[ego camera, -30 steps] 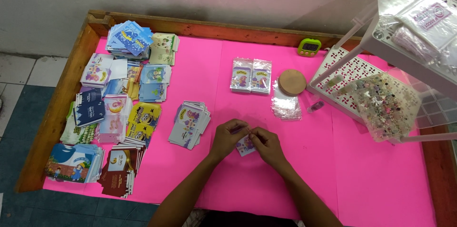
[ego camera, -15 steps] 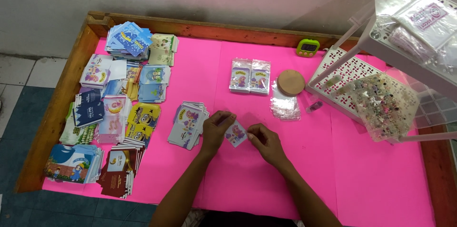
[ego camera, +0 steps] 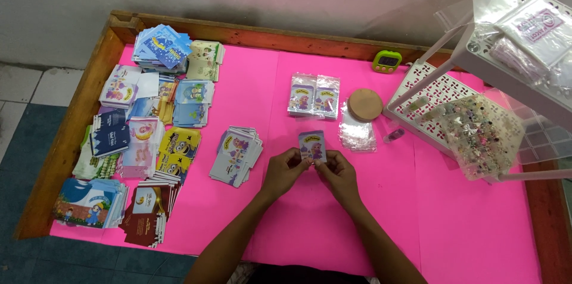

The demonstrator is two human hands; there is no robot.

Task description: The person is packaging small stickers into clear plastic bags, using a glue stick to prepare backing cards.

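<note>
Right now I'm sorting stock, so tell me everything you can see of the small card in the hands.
The small card is rectangular, purple and white with a cartoon figure, apparently thin paper. It is held upright, face to the camera, above the pink table cover. The left hand and right hand pinch its bottom edge.

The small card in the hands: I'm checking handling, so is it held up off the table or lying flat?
Held up. The small card is pinched at its lower edge between left hand and right hand, picture side facing the camera.
</note>
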